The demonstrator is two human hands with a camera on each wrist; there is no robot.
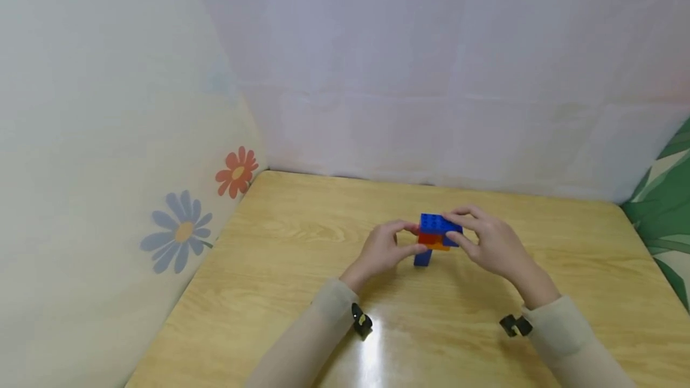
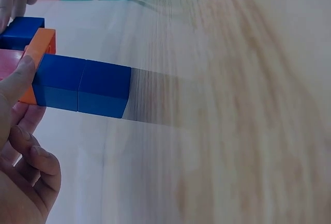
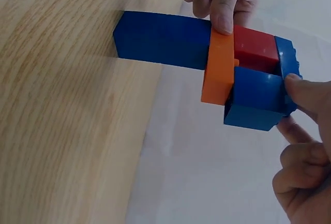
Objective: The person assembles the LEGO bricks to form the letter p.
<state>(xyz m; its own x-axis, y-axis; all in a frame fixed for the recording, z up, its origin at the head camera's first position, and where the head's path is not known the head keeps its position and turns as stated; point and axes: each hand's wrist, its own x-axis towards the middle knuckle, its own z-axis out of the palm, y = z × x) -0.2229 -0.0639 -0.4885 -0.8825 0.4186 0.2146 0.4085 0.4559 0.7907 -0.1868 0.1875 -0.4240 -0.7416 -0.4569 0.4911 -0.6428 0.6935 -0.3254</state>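
A small tower of toy building bricks stands on the wooden table. Its base is a column of two blue bricks (image 2: pixel 83 84), with an orange brick (image 3: pixel 220 63) lying across the top. On that sit a red brick (image 3: pixel 256 48) and, beside it, a blue brick (image 3: pixel 258 92). A flat blue studded brick (image 1: pixel 433 222) caps both. From the left side, my left hand (image 1: pixel 384 247) pinches the tower, thumb against the orange brick. My right hand (image 1: pixel 493 241) pinches the blue top brick at its right end, its thumb low on the near side.
The wooden table (image 1: pixel 280 268) reaches back to a pale cloth wall (image 1: pixel 377 76). At left is a wall with painted flowers (image 1: pixel 183 232); green leaves (image 1: pixel 668 208) are printed at the right. Black wrist mounts (image 1: pixel 516 325) sit by the sleeves.
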